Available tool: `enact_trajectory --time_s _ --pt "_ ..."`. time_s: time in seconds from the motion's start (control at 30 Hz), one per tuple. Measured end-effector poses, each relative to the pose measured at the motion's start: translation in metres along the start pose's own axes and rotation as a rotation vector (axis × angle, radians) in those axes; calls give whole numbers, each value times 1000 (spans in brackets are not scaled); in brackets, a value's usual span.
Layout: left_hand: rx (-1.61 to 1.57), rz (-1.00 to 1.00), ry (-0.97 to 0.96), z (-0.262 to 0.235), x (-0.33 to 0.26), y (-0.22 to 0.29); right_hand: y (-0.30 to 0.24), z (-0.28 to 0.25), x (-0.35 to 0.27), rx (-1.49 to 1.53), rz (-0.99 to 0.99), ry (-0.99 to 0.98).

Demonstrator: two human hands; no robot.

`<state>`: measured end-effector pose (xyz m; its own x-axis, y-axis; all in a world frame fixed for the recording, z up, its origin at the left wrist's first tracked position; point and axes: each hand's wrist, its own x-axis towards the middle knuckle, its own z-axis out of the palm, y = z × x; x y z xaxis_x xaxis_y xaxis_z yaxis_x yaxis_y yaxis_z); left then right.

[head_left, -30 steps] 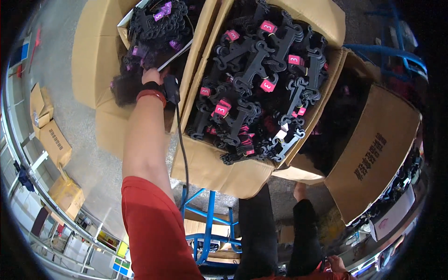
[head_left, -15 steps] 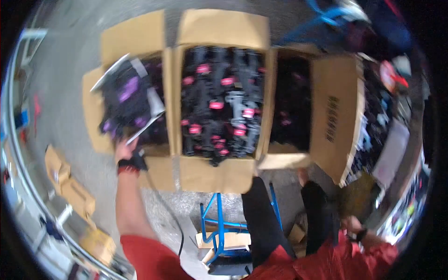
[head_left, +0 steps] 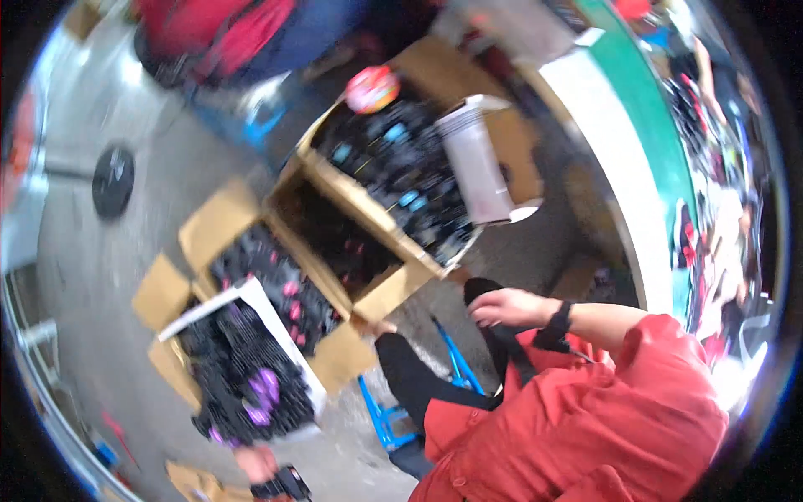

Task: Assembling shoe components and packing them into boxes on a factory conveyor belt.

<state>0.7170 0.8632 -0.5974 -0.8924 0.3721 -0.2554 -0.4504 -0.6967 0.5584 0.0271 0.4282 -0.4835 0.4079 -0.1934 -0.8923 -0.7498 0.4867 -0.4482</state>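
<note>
A shallow white tray (head_left: 286,335) heaped with black parts and purple pieces (head_left: 264,393) is at the lower left, over a brown carton. My left hand (head_left: 256,463) grips its near edge; the load partly hides the fingers. Over my right knee hangs my right hand (head_left: 508,308), its fingers stretched out loosely and holding nothing. Just beyond the tray, black parts with pink pieces (head_left: 293,303) fill a carton with spread flaps (head_left: 219,219). Blur keeps me from telling the exact kind of the parts.
A deeper carton (head_left: 401,286) with dark contents adjoins the pink one. Beyond it, a carton of black and light-blue parts (head_left: 408,199) bears a round red tub (head_left: 372,89) and a white box (head_left: 477,167). A green-topped bench (head_left: 627,92) curves along the right; blue stool legs (head_left: 381,414) stand between my legs.
My view has swung to the right, so the cartons appear turned and farther left. My left hand still has the tray. My right hand has come up over my right knee.
</note>
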Motion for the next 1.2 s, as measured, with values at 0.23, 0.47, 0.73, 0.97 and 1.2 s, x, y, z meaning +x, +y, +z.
enact_trajectory --time_s 0.23,0.47,0.73,0.97,1.2 --pt "-739 921 1780 -14 120 520 -54 -48 -135 498 -616 -122" --pt "-240 821 1320 -78 186 773 -24 -141 -246 614 -996 310" --pt "138 649 1465 -200 277 955 104 -299 -202 1025 -1012 522" --pt "429 350 1404 -264 307 968 114 -331 -198 942 -979 599" --pt "-21 702 1275 -183 224 823 149 -274 -232 663 -795 274"
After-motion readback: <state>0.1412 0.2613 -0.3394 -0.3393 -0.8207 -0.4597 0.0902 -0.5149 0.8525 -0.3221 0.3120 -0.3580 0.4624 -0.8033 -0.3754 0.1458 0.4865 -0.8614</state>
